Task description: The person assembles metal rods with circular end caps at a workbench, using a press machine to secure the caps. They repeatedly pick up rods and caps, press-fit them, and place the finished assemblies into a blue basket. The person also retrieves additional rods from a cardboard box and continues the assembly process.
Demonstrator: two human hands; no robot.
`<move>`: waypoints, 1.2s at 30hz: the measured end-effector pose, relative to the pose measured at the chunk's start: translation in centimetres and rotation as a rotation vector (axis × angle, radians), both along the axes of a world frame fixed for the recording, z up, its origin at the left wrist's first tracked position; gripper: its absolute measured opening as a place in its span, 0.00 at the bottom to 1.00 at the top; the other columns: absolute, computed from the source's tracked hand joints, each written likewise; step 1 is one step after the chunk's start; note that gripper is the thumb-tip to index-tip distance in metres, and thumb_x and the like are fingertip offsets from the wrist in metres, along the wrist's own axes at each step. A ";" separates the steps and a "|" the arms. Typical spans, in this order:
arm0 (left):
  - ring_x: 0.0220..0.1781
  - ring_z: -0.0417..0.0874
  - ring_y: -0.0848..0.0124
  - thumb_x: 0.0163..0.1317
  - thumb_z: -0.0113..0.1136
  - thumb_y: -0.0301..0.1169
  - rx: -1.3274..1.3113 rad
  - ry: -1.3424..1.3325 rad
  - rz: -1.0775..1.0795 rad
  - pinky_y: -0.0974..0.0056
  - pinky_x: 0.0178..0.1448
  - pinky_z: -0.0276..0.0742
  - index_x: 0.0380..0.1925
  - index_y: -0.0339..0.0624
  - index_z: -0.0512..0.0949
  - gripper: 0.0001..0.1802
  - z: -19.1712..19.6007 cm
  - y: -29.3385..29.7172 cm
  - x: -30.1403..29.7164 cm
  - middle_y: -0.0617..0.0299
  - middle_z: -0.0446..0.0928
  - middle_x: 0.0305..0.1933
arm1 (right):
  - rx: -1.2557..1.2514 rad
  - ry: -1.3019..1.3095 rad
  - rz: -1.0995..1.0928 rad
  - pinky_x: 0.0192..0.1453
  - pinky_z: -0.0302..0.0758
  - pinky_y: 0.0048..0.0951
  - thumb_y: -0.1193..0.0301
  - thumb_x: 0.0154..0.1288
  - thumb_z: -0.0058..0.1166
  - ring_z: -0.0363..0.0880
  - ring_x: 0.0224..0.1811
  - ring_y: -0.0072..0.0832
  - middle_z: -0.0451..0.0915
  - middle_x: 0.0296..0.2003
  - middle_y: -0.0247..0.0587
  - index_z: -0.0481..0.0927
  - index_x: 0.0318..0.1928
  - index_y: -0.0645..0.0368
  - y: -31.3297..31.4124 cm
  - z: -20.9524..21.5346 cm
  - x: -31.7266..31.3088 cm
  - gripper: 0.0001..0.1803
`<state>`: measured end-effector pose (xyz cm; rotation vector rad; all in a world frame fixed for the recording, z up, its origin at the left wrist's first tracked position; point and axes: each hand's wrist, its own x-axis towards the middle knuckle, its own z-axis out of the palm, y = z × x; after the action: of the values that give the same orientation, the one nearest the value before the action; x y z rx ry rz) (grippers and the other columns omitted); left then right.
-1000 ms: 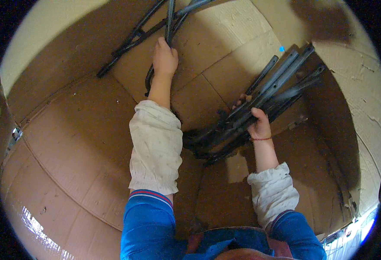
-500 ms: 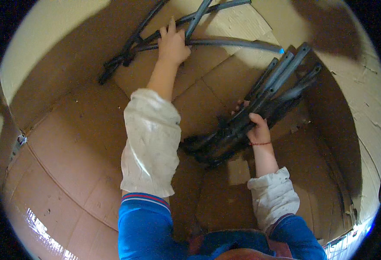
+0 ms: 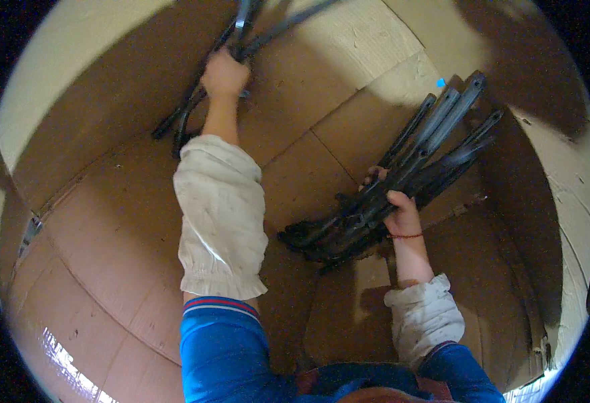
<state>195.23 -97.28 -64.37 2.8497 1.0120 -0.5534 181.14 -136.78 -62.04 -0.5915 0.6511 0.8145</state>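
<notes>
My right hand (image 3: 404, 213) is wrapped round a thick bundle of long black strips (image 3: 349, 225), slightly curved and rod-like. The bundle slants from lower left to upper right, its greyer upper ends fanned out and showing small holes. At the upper left, my left hand (image 3: 226, 74) is closed round several more dark strips (image 3: 275, 33), which stick out above and below the fist. Some of these are smeared by motion, and the fingers are partly hidden. Pale sleeve covers are on both my forearms.
All of this is inside a large cardboard box, with a brown floor (image 3: 127, 248) and tall walls that curve round on every side. A tiny blue scrap (image 3: 440, 82) lies beyond the bundle's upper ends. A small metal fastener (image 3: 32, 228) shows at the left wall.
My left hand has moved left and closed round the loose strips, gathering them and drawing them leftward off the far side. The right hand and its bundle have shifted only slightly.
</notes>
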 end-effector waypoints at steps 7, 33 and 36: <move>0.71 0.63 0.49 0.48 0.69 0.47 -0.067 -0.084 -0.058 0.54 0.70 0.66 0.61 0.47 0.73 0.38 -2.3 4.4 -0.3 0.46 0.57 0.73 | 0.014 0.024 0.024 0.63 0.73 0.47 0.64 0.49 0.65 0.74 0.57 0.41 0.72 0.57 0.46 0.74 0.54 0.62 0.6 0.8 0.3 0.30; 0.44 0.82 0.45 0.46 0.68 0.27 -0.384 0.233 -0.384 0.49 0.47 0.79 0.40 0.36 0.70 0.21 7.4 -12.5 -9.8 0.42 0.81 0.38 | -0.079 -0.161 0.086 0.59 0.75 0.39 0.70 0.51 0.63 0.76 0.55 0.39 0.72 0.62 0.46 0.74 0.50 0.61 1.0 8.4 2.8 0.24; 0.41 0.84 0.50 0.42 0.72 0.29 -0.523 0.061 -0.275 0.53 0.47 0.80 0.38 0.35 0.73 0.23 10.1 -11.5 -9.5 0.43 0.81 0.35 | -0.054 -0.188 0.092 0.61 0.73 0.36 0.71 0.47 0.65 0.77 0.55 0.33 0.76 0.59 0.43 0.78 0.49 0.61 1.1 12.5 4.2 0.25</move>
<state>185.70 -108.77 -54.24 2.5128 0.3939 -0.7923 185.37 -135.66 -49.50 -0.7417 0.4775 0.8182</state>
